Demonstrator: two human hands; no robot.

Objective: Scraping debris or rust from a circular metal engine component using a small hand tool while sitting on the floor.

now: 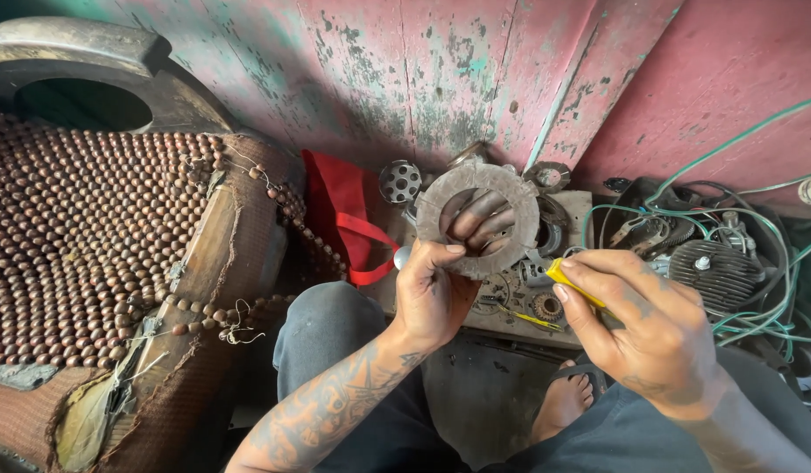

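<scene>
Centre frame: worn grey ring-shaped friction disc (478,219) raised upright, left hand (432,293) clamped on its lower rim, fingers hooked through the hole, face turned for viewing. Right hand (646,328) pinched shut on small yellow tube (570,280), just beside. Greasy metal parts (546,307) below.

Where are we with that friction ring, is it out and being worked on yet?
Done: the ring-shaped friction disc is off and held up by the left hand, fingers through its centre. Other parts already lie loose on the board, including a small gear. In hand: the right hand brings a yellow-handled tool toward the disc, not touching. Left: nothing looks refitted yet.
</scene>
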